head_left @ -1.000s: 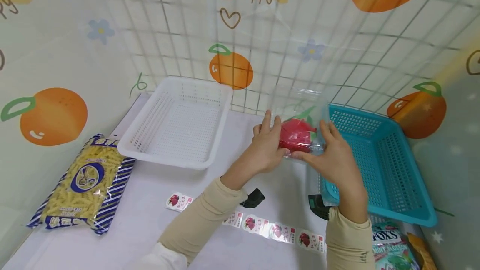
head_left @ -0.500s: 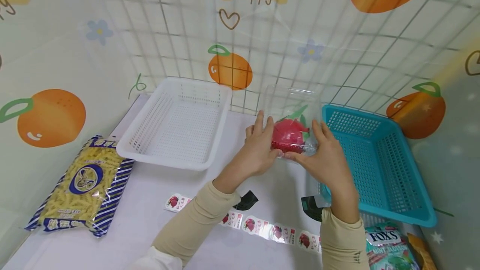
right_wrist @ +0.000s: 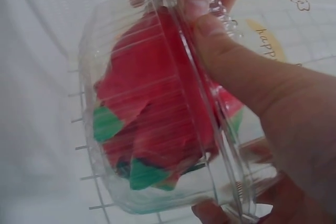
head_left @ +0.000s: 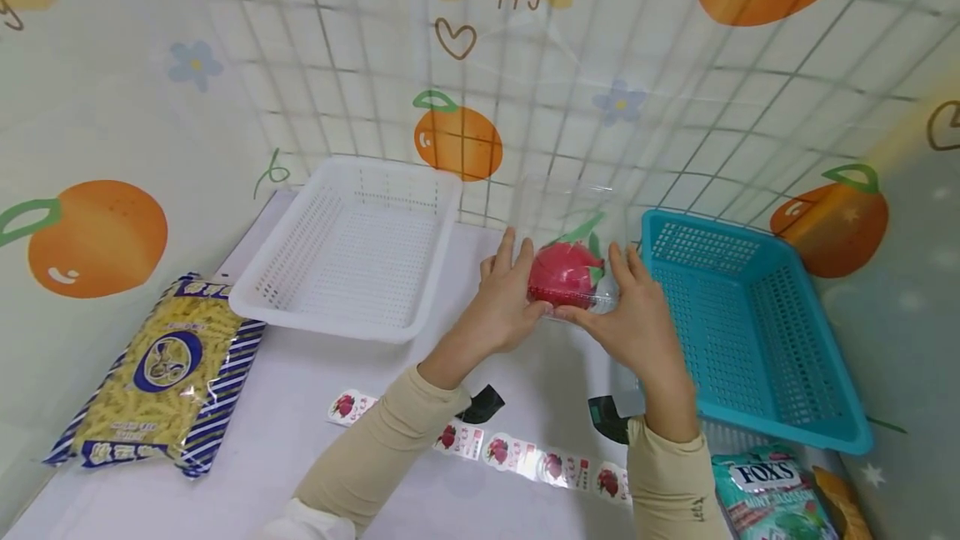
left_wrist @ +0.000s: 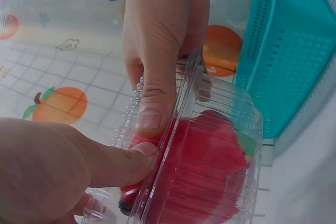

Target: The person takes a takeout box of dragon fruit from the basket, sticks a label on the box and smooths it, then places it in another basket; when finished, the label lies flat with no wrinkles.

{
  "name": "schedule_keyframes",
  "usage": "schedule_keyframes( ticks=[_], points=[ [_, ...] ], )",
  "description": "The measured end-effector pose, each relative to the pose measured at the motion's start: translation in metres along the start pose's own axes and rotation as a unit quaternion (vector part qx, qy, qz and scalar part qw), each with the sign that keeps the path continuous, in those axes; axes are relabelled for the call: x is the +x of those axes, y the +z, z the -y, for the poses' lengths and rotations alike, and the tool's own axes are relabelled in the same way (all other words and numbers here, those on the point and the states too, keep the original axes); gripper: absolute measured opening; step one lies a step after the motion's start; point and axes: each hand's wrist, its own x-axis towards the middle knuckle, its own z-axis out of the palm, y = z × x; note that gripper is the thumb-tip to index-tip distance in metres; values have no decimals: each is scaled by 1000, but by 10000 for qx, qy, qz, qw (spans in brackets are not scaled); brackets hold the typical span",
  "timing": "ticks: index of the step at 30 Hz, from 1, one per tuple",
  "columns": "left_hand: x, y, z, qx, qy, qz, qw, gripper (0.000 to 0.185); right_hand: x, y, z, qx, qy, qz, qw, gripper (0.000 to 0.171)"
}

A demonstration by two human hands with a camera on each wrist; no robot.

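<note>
A red dragon fruit [head_left: 566, 273] with green tips lies inside a clear plastic clamshell box [left_wrist: 231, 98]. My left hand [head_left: 498, 307] grips the box's left side, its thumb on the front rim. On the right side my right hand [head_left: 637, 319] holds the same box, its thumb meeting the left one at the front. Both wrist views show the thumbs pressing along the rim, where the two halves meet. Some fingers are hidden behind the box. Below the hands, a strip of dragon-fruit stickers [head_left: 510, 450] runs across the table, partly covered by the left sleeve.
Left of the hands stands a white basket [head_left: 330, 325], with a pasta bag [head_left: 168, 365] beside it. A teal basket [head_left: 720, 307] is close on the right, a Fox's candy bag [head_left: 772, 490] in front of it. Two black pieces [head_left: 482, 405] lie near the forearms.
Both hands have shifted left together with the box and the dragon fruit, away from the teal basket. Their hold on the box looks the same.
</note>
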Motion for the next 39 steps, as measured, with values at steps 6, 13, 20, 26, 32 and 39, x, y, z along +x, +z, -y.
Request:
schedule_keyframes(
  ticks=[6, 13, 20, 26, 32, 39],
  points=[
    [1, 4, 9, -28, 25, -50, 10000, 86, 3, 12, -4, 14, 120, 52, 9999, 112],
    [2, 11, 20, 25, 86, -101, 9999, 85, 4, 26, -8, 35, 152, 31, 9999, 112],
    [2, 18, 31, 71, -16, -78, 9999, 85, 3, 39, -13, 108, 120, 37, 9999, 111],
    [4, 27, 41, 82, -117, -41, 9999, 85, 4, 49, -18, 93, 242, 202, 9995, 112],
    [7, 32, 48, 140, -120, -22, 9998, 85, 6, 57, -23, 126, 275, 196, 9994, 112],
    [9, 39, 55, 157, -110, -67, 9998, 85, 6, 63, -26, 177, 297, 225, 9992, 113]
  ],
)
